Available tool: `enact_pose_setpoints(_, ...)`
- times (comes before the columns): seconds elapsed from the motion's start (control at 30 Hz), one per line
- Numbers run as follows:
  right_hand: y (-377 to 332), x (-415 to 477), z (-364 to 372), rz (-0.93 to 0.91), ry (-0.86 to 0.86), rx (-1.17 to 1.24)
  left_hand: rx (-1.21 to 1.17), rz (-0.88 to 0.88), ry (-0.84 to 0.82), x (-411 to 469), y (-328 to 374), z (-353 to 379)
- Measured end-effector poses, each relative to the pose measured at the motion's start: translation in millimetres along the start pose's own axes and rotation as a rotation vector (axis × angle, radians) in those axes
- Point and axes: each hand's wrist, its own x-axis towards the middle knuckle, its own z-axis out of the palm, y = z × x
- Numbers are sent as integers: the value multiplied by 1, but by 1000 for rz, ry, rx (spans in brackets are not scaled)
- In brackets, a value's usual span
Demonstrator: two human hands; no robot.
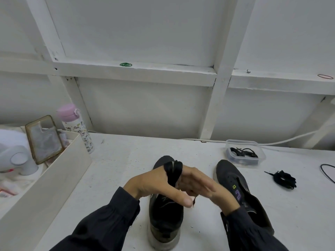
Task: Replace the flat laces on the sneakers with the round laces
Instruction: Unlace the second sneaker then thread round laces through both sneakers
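Note:
Two dark sneakers stand on the white table, toes away from me: the left sneaker [165, 214] under my hands, the right sneaker [233, 180] beside it. A black flat lace [173, 173] is wound in loops around the fingers of my left hand [154, 183], which is held above the left sneaker. My right hand [203, 185] meets it from the right and pinches the lace's end, whose tip hangs below near my left thumb. A bundled black lace [282, 179] lies on the table to the right. More black laces lie in a clear plastic tub [243, 153].
An open white box [59, 171] at the left holds a phone case and white items. A pink-capped bottle [78, 127] stands behind it. A white cable [282, 142] runs along the wall, and a thin black loop [326, 172] lies at the right edge.

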Motion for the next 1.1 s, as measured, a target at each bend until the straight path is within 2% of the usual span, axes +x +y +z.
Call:
enact_pose_setpoints(0.07, -6, 7, -12, 28, 4, 5, 89, 16, -58, 2, 1, 3)
enact_pose_setpoints(0.2, -30, 12, -31, -26, -43, -261, 217, -93, -162, 8, -5, 5)
enact_pose_setpoints(0.27, -39, 13, -38, -28, -31, -360, 246, -154, -124, 10, -10, 4)
enact_pose_setpoints(0.33, -42, 10, -40, -29, 47, -496, 232, -190, -64, 12, -14, 1)
enact_pose_setpoints(0.4, -42, 6, -41, -46, 151, -530, 204, -224, -9, 13, -17, -3)
enact_pose_setpoints(0.57, -43, -14, -38, -137, 253, -285, 163, -236, 88, 13, -27, -13)
enact_pose_setpoints(0.73, -17, -26, -5, -256, 397, -106, 56, -90, 173, 13, -26, -10)
enact_pose_setpoints(0.93, 12, -23, 33, -372, 630, 201, -268, 10, 240, 19, -32, 2)
enact_pose_setpoints(1.1, 18, -15, 43, -373, 853, 211, -503, 58, 331, 24, -34, 2)
